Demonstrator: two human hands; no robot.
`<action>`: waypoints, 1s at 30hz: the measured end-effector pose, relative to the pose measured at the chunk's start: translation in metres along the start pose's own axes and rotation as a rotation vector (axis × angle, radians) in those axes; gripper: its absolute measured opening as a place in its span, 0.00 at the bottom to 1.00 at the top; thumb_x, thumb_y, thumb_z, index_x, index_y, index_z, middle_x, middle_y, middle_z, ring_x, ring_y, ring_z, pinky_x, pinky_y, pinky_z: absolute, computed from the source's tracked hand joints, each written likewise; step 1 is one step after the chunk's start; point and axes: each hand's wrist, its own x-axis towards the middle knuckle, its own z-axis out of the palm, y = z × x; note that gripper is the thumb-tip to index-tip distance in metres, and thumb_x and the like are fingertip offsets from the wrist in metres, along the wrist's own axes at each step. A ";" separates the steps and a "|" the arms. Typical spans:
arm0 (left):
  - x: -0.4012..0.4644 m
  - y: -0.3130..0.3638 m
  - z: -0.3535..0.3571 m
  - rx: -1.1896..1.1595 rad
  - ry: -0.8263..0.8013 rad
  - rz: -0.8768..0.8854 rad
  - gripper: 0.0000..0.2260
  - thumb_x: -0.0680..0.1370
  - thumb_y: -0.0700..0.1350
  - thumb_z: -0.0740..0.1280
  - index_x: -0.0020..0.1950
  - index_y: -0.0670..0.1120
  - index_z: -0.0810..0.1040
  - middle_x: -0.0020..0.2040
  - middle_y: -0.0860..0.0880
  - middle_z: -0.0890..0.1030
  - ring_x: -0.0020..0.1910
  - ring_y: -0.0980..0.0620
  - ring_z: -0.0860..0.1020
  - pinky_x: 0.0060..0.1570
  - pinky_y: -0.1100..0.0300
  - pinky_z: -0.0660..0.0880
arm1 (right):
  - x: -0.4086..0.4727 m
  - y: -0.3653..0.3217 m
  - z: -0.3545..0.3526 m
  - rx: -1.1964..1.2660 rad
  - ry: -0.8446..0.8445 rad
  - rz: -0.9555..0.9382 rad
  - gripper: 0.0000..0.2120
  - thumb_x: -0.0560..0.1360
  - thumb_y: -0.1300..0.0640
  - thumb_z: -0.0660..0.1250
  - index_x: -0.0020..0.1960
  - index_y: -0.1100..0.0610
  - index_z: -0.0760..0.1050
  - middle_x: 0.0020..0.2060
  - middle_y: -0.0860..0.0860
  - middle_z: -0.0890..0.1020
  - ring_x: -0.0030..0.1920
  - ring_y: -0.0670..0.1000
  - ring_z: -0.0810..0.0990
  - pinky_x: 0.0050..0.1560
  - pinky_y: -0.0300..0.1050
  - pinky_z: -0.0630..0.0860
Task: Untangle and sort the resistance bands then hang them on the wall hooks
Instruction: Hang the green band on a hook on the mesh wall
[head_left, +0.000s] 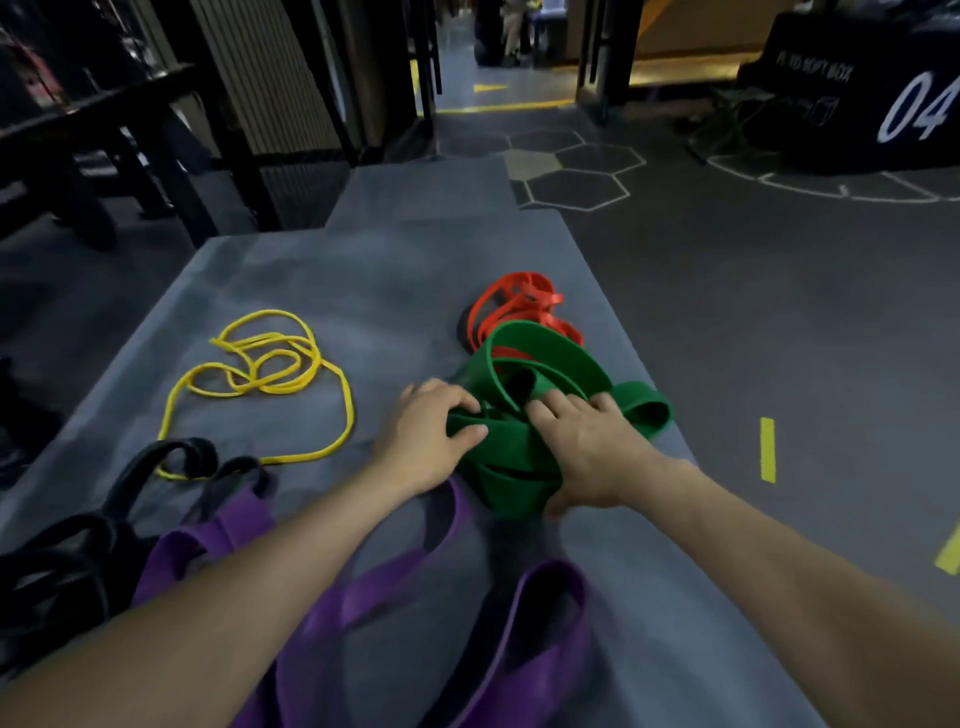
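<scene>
2 bare hands work a knotted wide green rubber band (524, 447) on a grey padded mat (395, 260). The left hand (426, 436) pinches a fold; the right hand (587, 452) curls around the bundle's near side. A coiled orange rubber band (519, 312) touches the green one behind, so pulling could drag both together. A thin yellow band (270, 374) lies apart. Dark gym floor (727, 291) surrounds the mat; no hooks visible.
</scene>
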 end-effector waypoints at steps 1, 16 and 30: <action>0.000 0.004 -0.008 -0.028 -0.048 -0.030 0.11 0.72 0.48 0.70 0.54 0.47 0.79 0.53 0.46 0.77 0.54 0.46 0.75 0.58 0.53 0.71 | 0.000 -0.002 -0.003 0.027 -0.028 0.028 0.49 0.57 0.38 0.75 0.70 0.55 0.57 0.64 0.52 0.67 0.65 0.55 0.69 0.64 0.54 0.63; 0.001 0.104 -0.183 -0.219 -0.167 -0.129 0.12 0.75 0.42 0.67 0.58 0.44 0.76 0.57 0.45 0.73 0.47 0.53 0.74 0.52 0.63 0.70 | -0.052 0.016 -0.212 0.250 -0.158 0.239 0.25 0.63 0.44 0.74 0.56 0.51 0.71 0.53 0.50 0.81 0.57 0.55 0.78 0.55 0.47 0.69; -0.002 0.153 -0.438 -0.275 -0.061 -0.092 0.19 0.76 0.45 0.67 0.66 0.45 0.69 0.64 0.47 0.70 0.65 0.52 0.69 0.52 0.70 0.60 | -0.052 -0.022 -0.486 0.407 -0.063 0.063 0.25 0.58 0.45 0.78 0.50 0.52 0.75 0.49 0.52 0.81 0.51 0.56 0.79 0.45 0.45 0.73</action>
